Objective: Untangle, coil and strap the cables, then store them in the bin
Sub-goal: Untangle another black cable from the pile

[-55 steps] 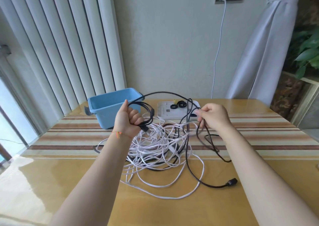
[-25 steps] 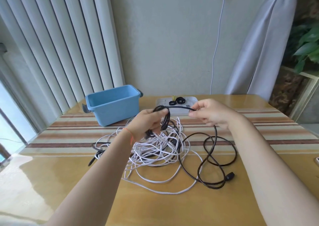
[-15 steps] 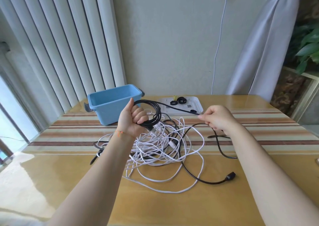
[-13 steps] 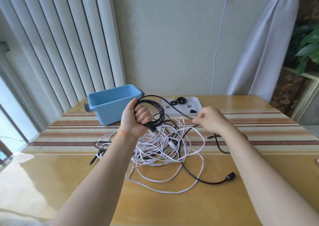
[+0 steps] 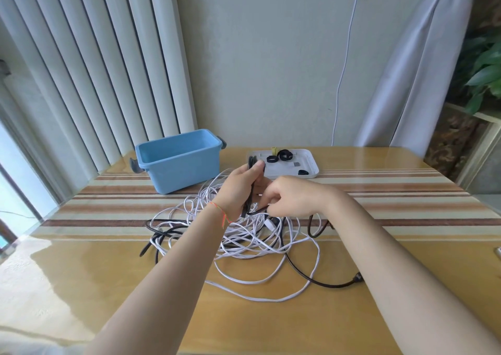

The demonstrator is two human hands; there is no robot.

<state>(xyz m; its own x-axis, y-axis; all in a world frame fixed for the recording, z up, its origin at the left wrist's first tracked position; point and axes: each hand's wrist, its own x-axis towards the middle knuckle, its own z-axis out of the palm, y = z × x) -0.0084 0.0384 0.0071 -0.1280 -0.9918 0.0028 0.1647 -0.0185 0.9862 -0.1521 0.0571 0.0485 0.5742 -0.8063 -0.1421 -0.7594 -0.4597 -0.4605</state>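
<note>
Your right hand (image 5: pixel 291 197) covers where the black cable (image 5: pixel 320 280) meets the coil, and your forearm hides its plug; the tray's (image 5: pixel 311 165) small straps are perhaps rings, too small to tell.

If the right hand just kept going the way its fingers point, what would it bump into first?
The right hand points leftward, toward the left hand. It would probably meet the black cable coil held there almost at once, then the left hand's fingers. Depth is hard to judge, so they may already be touching.
</note>
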